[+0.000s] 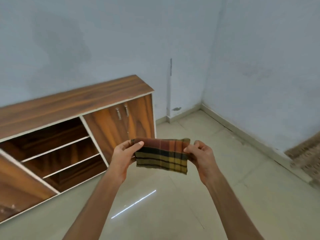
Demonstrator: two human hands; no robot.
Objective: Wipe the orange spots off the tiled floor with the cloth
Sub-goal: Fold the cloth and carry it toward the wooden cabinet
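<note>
Pale blue walls meet in a far corner at the right, above a glossy beige tiled floor that carries a bright streak of reflected light near the middle. Along the left wall stands a low wooden cabinet, with open shelves in its middle section and a pair of closed doors with metal handles at its far end. At the right edge of the scene a patch of brownish patterned mat lies against the wall. Both bare forearms reach forward from the near edge, holding a folded plaid cloth up in the air, well above the floor and in front of the cabinet's far end. The left hand pinches the cloth's left edge, thumb on top and fingers curled behind. The right hand pinches the right edge in the same way, so the cloth is stretched flat between them. Its upper band is reddish brown, the lower part yellow-green with dark stripes. Whether any orange spots mark the floor cannot be told from this view.
</note>
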